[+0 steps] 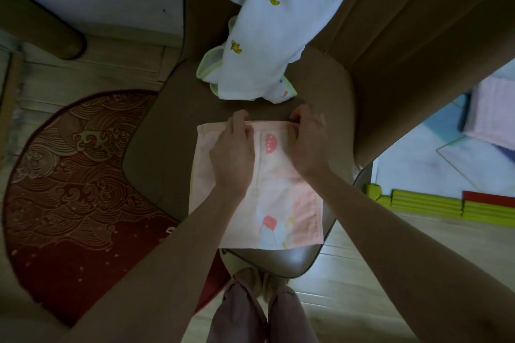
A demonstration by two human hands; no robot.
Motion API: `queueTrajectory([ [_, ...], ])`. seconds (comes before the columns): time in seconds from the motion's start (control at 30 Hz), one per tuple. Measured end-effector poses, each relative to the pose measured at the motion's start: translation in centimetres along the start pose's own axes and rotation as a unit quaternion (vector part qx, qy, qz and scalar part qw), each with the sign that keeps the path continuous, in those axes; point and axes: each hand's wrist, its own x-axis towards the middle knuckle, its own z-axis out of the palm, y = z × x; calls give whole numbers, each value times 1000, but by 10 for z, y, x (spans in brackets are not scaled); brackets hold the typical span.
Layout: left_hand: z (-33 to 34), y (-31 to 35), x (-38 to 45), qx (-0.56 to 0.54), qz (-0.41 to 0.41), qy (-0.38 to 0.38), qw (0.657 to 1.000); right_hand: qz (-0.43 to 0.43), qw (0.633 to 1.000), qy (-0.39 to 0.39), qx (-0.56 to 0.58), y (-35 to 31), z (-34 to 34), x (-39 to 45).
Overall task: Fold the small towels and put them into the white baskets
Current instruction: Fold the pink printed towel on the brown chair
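Pink towel (pixel 281 192): flat on brown chair seat (pixel 156 147), near edge overhanging.
Left hand (pixel 232 153): fingers curled, pinching far hem.
Right hand (pixel 308 142): pinching same hem.
White cloth (pixel 267 36): heaped just beyond.

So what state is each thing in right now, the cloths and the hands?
pink towel: spread flat on the chair seat, far edge gripped.
white banana-print cloth: unfolded, crumpled, draped over the chair.
left hand: grip pinching the towel's far edge.
right hand: grip pinching the same edge.
white baskets: not in view.
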Motion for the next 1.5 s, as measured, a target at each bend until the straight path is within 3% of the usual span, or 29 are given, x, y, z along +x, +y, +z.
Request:
queueTrajectory([
  [0.07,-1,-5,-23,-62,43,21,997,-12,998,58,-27,-3,3,-18],
  [0.13,2,-21,-46,-10,119,43,992,-54,995,68,-54,-5,13,-48],
  [0.27,13,-65,-58,138,155,-22,978,-168,971,-73,-153,2,48,-86],
  [0.33,19,-82,-52,178,170,-38,968,-204,949,-99,-219,19,56,-81],
  [0.57,7,-90,-49,175,178,-13,968,-66,965,7,-253,68,19,-85],
  [0.63,12,-85,-65,172,205,-8,963,-73,969,23,-236,58,27,-99],
  [0.8,14,-112,-97,219,292,-59,929,-198,944,-60,-259,48,66,-149],
  [0.9,-4,-141,-86,238,349,-78,903,-161,935,-68,-309,76,46,-149],
  [1.0,-19,-142,-79,254,346,-93,898,-99,932,-45,-346,92,16,-153],
  [1.17,-25,-122,-104,228,459,-161,844,-242,914,-125,-302,61,17,-185],
  [1.23,-23,-116,-112,234,451,-186,841,-239,912,-170,-288,55,22,-197],
  [1.37,-21,-111,-107,269,401,-218,848,-238,902,-188,-309,50,16,-194],
  [1.5,-27,-116,-106,267,435,-222,831,-264,865,-210,-371,49,10,-189],
])
